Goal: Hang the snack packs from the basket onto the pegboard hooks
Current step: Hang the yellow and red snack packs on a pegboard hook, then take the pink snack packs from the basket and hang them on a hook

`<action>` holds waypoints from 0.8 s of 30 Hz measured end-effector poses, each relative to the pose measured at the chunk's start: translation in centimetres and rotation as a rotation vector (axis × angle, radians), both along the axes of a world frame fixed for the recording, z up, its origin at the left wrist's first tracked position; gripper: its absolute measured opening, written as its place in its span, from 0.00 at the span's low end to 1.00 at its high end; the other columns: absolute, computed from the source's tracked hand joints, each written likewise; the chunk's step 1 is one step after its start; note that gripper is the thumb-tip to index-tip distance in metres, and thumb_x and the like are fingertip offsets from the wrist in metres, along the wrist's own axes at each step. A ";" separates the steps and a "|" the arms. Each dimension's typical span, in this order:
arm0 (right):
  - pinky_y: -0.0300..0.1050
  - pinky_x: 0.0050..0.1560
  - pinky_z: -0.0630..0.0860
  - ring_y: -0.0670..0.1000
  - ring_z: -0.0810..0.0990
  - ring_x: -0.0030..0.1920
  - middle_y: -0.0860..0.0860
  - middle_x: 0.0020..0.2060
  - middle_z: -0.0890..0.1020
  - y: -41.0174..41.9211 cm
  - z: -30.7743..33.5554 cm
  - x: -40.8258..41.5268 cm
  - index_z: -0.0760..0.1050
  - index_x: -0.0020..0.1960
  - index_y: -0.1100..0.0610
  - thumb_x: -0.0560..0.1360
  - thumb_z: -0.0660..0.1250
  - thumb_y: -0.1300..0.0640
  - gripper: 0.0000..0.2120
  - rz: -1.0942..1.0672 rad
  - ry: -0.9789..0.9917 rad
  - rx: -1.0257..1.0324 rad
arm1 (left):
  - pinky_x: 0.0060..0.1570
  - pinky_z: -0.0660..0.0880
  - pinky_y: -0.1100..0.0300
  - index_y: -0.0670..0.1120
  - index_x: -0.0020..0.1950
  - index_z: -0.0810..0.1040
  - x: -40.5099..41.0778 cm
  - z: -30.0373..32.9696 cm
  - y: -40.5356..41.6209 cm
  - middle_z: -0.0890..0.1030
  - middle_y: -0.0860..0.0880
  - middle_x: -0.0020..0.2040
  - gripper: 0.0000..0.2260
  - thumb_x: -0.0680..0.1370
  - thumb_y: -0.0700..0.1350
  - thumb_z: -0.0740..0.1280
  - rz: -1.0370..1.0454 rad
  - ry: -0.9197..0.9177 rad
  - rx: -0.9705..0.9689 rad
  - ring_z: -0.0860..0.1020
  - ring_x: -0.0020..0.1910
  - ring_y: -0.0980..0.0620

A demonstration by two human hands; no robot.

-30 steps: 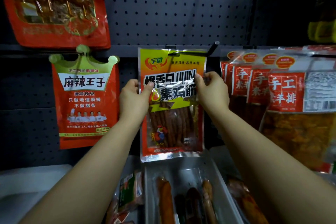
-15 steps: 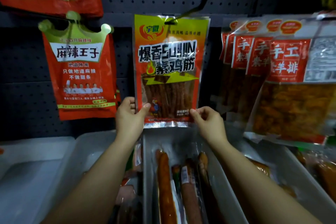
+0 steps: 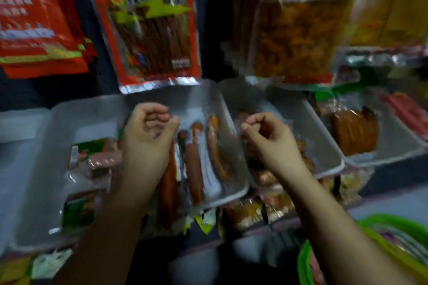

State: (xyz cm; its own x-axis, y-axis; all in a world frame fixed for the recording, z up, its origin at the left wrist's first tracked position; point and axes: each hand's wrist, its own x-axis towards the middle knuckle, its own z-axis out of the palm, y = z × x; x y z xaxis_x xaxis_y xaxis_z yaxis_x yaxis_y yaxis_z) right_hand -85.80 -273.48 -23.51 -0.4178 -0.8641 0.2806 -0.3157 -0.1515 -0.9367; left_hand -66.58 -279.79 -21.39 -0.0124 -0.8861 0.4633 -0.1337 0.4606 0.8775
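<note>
The red and yellow snack pack (image 3: pixel 150 30) hangs against the dark pegboard (image 3: pixel 208 18), its top out of frame, untouched by either hand. Below it my left hand (image 3: pixel 149 132) hovers over a grey tray, fingers curled loosely and holding nothing. To the right at the same height, my right hand (image 3: pixel 269 136) is curled the same way, also with nothing in it. The green basket (image 3: pixel 391 227) shows at the bottom right corner, partly behind my right forearm, with packs inside. The frame is blurred.
Other red packs (image 3: pixel 34 30) hang at the left and orange-filled packs (image 3: pixel 296 37) at the right. Grey trays (image 3: pixel 236 194) of sausages and packaged meat line the shelf under the pegboard. More packets lie on a lower shelf edge (image 3: pixel 254 215).
Both hands let go of the hung snack pack and dropped down over the trays. The view tilted downward, bringing the green basket into the corner.
</note>
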 end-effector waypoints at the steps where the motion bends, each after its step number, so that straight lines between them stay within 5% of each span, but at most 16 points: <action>1: 0.38 0.35 0.70 0.46 0.73 0.32 0.48 0.30 0.73 2.1 -0.5 -1.0 0.74 0.41 0.52 0.75 0.67 0.61 0.07 -0.018 -0.013 -0.010 | 0.38 0.71 0.75 0.55 0.44 0.72 -1.3 -0.2 1.9 0.75 0.55 0.38 0.12 0.74 0.37 0.69 -0.087 0.010 0.013 0.74 0.34 0.66; 9: 0.43 0.35 0.70 0.50 0.74 0.32 0.63 0.32 0.78 18.3 -8.3 -11.4 0.74 0.39 0.51 0.76 0.66 0.62 0.10 -0.218 0.057 0.258 | 0.35 0.71 0.75 0.51 0.42 0.75 -12.5 -8.0 12.8 0.76 0.53 0.35 0.13 0.75 0.32 0.67 -0.647 -0.188 0.303 0.74 0.31 0.65; 13: 0.40 0.34 0.70 0.42 0.75 0.29 0.53 0.33 0.80 25.3 -15.2 -16.7 0.75 0.38 0.52 0.76 0.66 0.60 0.08 -0.379 0.083 0.579 | 0.34 0.70 0.76 0.50 0.40 0.73 -18.0 -15.2 16.4 0.76 0.51 0.34 0.13 0.75 0.32 0.66 -0.769 -0.359 0.488 0.75 0.29 0.66; 15: 0.42 0.35 0.69 0.46 0.78 0.35 0.57 0.39 0.83 27.6 -18.7 -18.3 0.78 0.43 0.56 0.75 0.67 0.58 0.04 -0.396 0.176 0.808 | 0.34 0.69 0.74 0.50 0.39 0.73 -20.5 -19.0 17.9 0.76 0.51 0.34 0.12 0.75 0.33 0.67 -0.795 -0.454 0.563 0.75 0.29 0.63; 18: 0.48 0.49 0.73 0.60 0.80 0.52 0.64 0.51 0.81 29.2 -23.6 -20.1 0.77 0.55 0.64 0.75 0.67 0.50 0.18 -0.402 0.265 1.073 | 0.36 0.69 0.66 0.47 0.39 0.75 -23.8 -24.1 19.8 0.77 0.50 0.33 0.08 0.74 0.35 0.68 -0.847 -0.583 0.677 0.73 0.32 0.57; 21: 0.53 0.62 0.71 0.63 0.72 0.64 0.63 0.63 0.74 29.5 -27.1 -20.8 0.67 0.67 0.65 0.71 0.71 0.45 0.33 -0.576 0.152 1.080 | 0.35 0.68 0.71 0.38 0.49 0.77 -26.5 -27.6 20.9 0.77 0.45 0.40 0.04 0.74 0.36 0.69 -0.873 -0.678 0.707 0.73 0.34 0.57; 24: 0.53 0.61 0.73 0.61 0.75 0.62 0.62 0.61 0.76 28.9 -29.2 -20.4 0.64 0.67 0.65 0.70 0.74 0.53 0.33 -0.760 -0.108 0.911 | 0.44 0.70 0.65 0.35 0.53 0.77 -27.7 -29.9 21.2 0.78 0.40 0.44 0.08 0.74 0.36 0.69 -0.841 -0.738 0.659 0.78 0.46 0.46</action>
